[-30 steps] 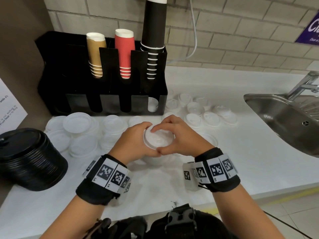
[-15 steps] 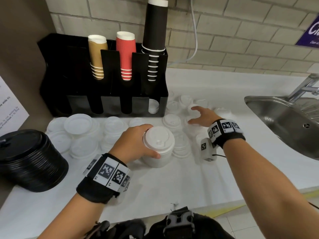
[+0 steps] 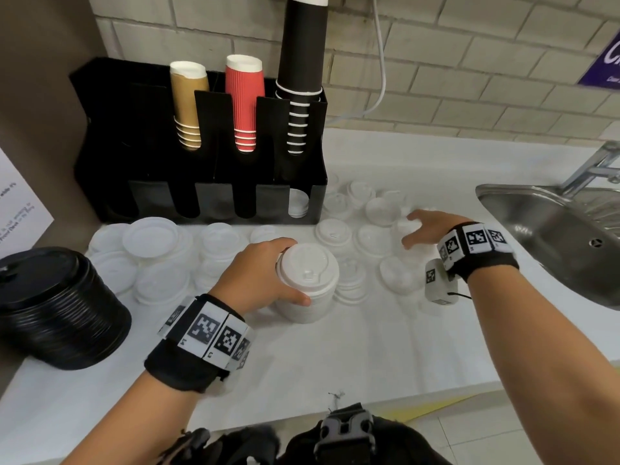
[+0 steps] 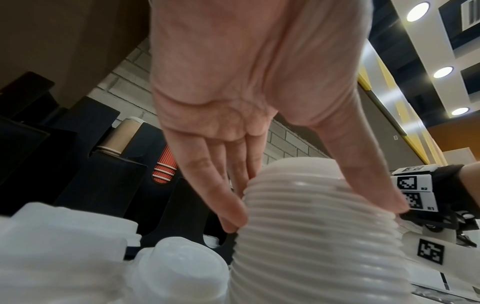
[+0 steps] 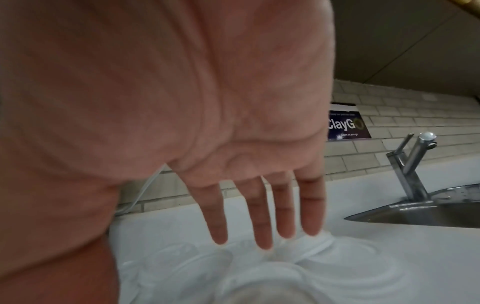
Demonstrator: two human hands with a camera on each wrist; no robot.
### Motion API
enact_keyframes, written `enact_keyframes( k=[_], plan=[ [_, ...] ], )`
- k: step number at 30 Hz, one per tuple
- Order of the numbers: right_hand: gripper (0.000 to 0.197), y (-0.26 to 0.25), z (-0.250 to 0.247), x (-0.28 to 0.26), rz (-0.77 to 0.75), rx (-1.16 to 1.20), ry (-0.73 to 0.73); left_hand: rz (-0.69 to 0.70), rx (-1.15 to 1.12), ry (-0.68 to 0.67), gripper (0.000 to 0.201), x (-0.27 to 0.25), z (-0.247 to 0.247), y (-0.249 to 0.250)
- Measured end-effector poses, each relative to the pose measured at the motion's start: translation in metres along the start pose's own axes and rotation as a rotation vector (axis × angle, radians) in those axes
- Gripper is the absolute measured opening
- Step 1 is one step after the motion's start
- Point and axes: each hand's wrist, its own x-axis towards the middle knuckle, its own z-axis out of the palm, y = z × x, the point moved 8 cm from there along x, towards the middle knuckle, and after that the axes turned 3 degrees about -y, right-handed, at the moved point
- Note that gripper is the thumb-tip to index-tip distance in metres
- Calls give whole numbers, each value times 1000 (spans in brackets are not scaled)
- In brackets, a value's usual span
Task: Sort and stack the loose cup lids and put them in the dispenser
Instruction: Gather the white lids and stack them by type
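Both hands are being kept over the counter (image 3: 335, 364). A white lid stack (image 3: 307, 286) is being grasped by the left hand (image 3: 258, 280), with the fingers (image 4: 228, 205) wrapped round one side of its ribbed wall and the thumb on the other; the stack is being held upright on the counter, near the middle of its front edge. The right hand (image 3: 424, 228) is being held released, fingers (image 5: 262, 216) straight and spread, just above loose lids (image 3: 372, 239) that are lying scattered toward the back, between the dispenser (image 3: 201, 182) and the sink (image 3: 553, 236); whether the fingertips are touching a lid cannot be told. More white lids (image 3: 151, 243) are lying along the dispenser's front. Brown, red and black cups are being stored in the dispenser against the back wall. A black lid stack (image 3: 57, 310) is sitting at the counter's left edge.
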Motion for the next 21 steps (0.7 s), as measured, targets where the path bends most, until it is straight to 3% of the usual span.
enact_keyframes(
  k=[5, 14, 18, 21],
  plan=[
    [79, -45, 19, -1, -170, 114, -37, -9, 1, 4, 70, 0, 0, 0],
    [70, -70, 32, 6, -218, 35, -3, -29, 29, -1, 78, -4, 0, 2],
    [61, -68, 1, -18, -289, 380, 116, -32, 51, -15, 80, -4, 0, 3],
    [47, -85, -1, -60, -480, 762, 124, -27, 41, -18, 80, -4, 1, 3]
  ],
)
